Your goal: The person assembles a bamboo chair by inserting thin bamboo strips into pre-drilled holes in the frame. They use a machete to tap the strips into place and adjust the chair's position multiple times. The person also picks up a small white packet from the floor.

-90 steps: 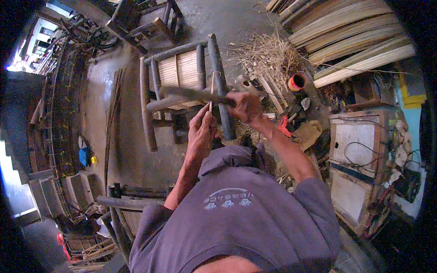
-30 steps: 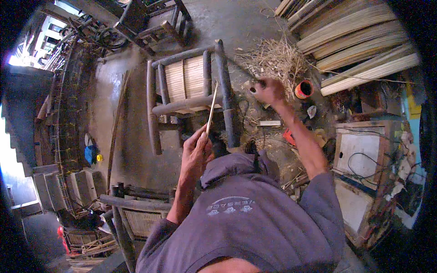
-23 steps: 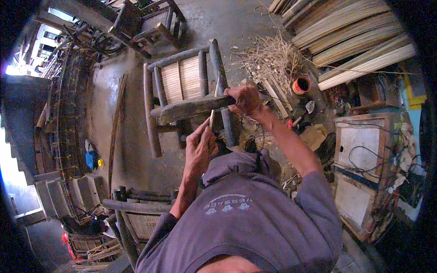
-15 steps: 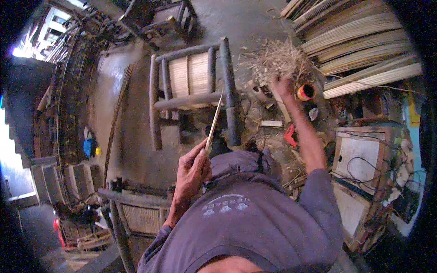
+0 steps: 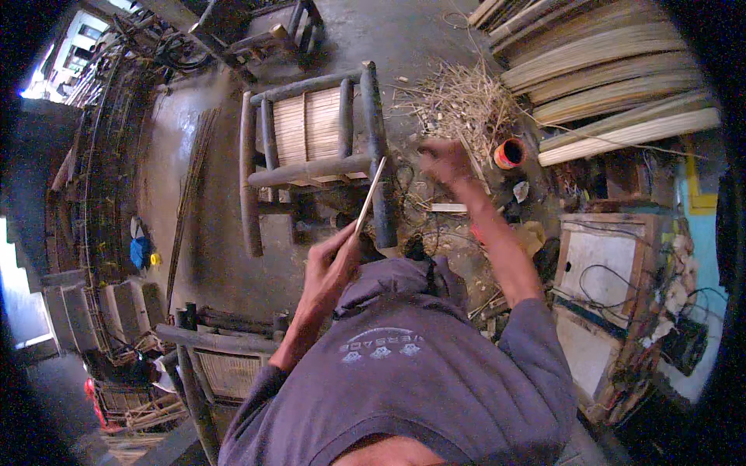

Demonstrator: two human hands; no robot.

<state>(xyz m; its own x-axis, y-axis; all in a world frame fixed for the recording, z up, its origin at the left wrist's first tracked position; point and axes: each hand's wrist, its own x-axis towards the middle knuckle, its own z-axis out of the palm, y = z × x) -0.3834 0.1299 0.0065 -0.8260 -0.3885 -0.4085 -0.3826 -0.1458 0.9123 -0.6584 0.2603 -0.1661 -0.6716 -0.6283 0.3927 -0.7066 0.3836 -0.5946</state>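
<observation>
A worker's left hand pinches a slender pale strip between thumb and fingers, its far end seen against the right leg of a dark-framed chair. The right hand, blurred so that its finger position cannot be told, hovers near a shavings pile and an orange can. Long pale strip bundles lie at far right.

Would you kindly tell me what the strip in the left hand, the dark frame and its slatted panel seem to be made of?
Strip in the left hand: probably split bamboo or wood; pale, slender, apparently unfinished. Dark frame: likely bamboo or wood; rounded poles, dull, possibly stained surface. Slatted panel: probably bamboo; narrow, pale slats, coating unclear.
</observation>
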